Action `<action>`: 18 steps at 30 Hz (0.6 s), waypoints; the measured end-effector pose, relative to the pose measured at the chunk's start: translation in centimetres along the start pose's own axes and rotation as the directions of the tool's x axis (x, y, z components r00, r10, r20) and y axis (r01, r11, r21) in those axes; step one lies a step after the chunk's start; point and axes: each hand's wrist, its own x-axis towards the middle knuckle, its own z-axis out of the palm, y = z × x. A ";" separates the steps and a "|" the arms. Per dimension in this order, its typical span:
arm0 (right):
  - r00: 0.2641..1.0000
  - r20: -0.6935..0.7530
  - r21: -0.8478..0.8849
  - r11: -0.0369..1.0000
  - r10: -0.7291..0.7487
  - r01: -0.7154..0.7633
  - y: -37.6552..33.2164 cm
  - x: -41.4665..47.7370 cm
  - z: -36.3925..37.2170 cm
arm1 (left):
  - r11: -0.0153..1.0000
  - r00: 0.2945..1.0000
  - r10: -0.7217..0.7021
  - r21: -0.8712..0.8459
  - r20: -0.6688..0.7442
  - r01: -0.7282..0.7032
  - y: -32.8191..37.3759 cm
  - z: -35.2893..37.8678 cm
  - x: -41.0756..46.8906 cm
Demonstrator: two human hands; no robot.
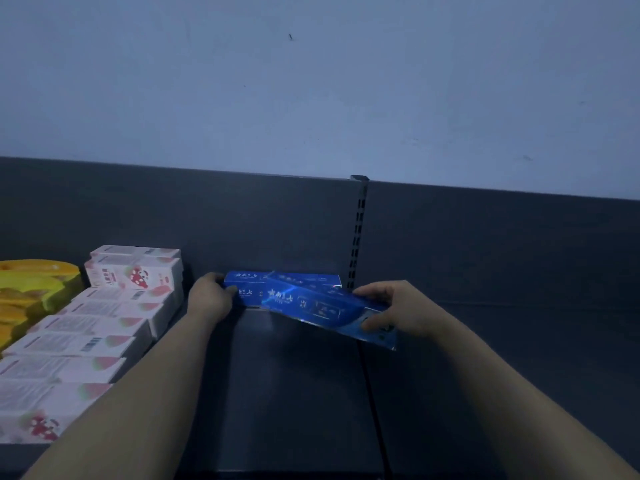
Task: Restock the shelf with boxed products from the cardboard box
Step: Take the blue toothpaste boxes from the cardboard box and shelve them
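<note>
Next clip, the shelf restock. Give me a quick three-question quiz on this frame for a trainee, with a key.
1. True or false: the right hand holds the tilted blue box by its right end.
2. Where do the white-and-pink boxes lie, relative to the rear blue box? A: to its left. B: to its right. C: on top of it.
3. Fill in: the left hand grips the rear blue box, which lies along the ___ panel of the shelf.
Key: 1 true; 2 A; 3 back.
</note>
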 end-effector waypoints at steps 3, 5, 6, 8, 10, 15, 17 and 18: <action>1.000 -0.003 -0.086 0.996 -0.017 0.017 -0.4 1.6 1.4 | 0.998 1.000 0.007 -0.069 -0.029 -0.009 0.1 -0.6 0.2; 0.999 -0.023 -0.137 0.990 -0.022 0.019 -0.6 2.7 2.4 | 0.994 0.999 -0.009 -0.111 -0.045 0.004 0.2 -0.9 0.2; 0.999 -0.033 -0.151 0.988 -0.023 0.018 -0.6 3.3 2.9 | 0.991 0.998 -0.018 -0.135 -0.054 0.011 0.2 -1.1 0.2; 0.997 -0.074 -0.196 0.980 -0.028 0.013 -0.5 4.3 4.0 | 0.981 0.997 -0.043 -0.189 -0.068 0.029 0.4 -1.5 -0.2; 0.988 -0.144 -0.269 0.963 -0.058 0.017 -0.3 5.0 5.1 | 0.973 0.996 -0.049 -0.229 -0.080 0.029 0.5 -1.9 -0.7; 0.965 -0.252 -0.238 0.971 -0.071 0.010 -0.5 4.9 6.9 | 0.962 0.997 -0.033 -0.272 -0.076 0.011 0.5 -2.8 -2.7; 0.951 -0.303 -0.191 0.982 -0.068 0.010 -0.7 4.7 7.5 | 0.960 0.998 -0.013 -0.280 -0.066 -0.006 0.6 -3.1 -3.9; 0.940 -0.336 -0.170 0.986 -0.061 0.004 -0.7 4.7 7.7 | 0.960 0.998 -0.003 -0.281 -0.060 -0.014 0.7 -3.2 -4.5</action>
